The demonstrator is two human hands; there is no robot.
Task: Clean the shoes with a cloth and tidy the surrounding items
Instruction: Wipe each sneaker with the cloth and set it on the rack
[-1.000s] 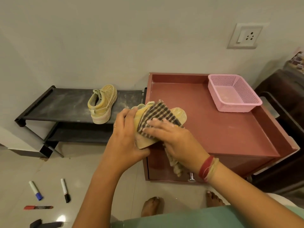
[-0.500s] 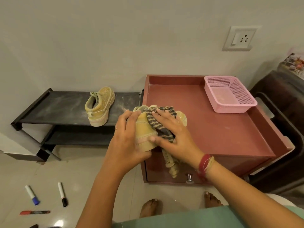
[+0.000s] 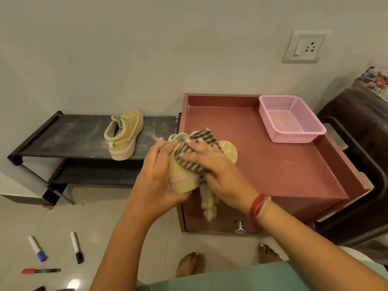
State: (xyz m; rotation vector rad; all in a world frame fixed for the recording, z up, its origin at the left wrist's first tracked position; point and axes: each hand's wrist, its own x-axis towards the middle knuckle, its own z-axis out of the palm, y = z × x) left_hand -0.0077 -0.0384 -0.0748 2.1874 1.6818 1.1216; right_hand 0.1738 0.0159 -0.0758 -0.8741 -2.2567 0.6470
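- Shoe [image 3: 180, 179], tan and dusty, lifted clear at the front left corner of the red worktop [image 3: 273, 164], toe end pointing toward the wall.
- Left grip [image 3: 159, 181] closed round the heel end of that shoe, fingers curled over its side.
- Right grip [image 3: 218, 171] spread almost flat, fingers straight, pressing a checked cloth [image 3: 195, 156] onto the shoe's upper; pale loose end of the cloth hanging below the palm.
- Red bangles [image 3: 258, 208] on the right wrist.
- Second shoe [image 3: 123, 137] upright on the top shelf of the black shoe rack [image 3: 69, 135], just left of the worktop, pale dust around it.
- Pink basket [image 3: 294, 139] at the back right of the worktop, well apart from both grips.
- On the floor at lower left: blue-capped marker [image 3: 37, 248], black-capped marker [image 3: 76, 247], red marker [image 3: 41, 271], none touching.
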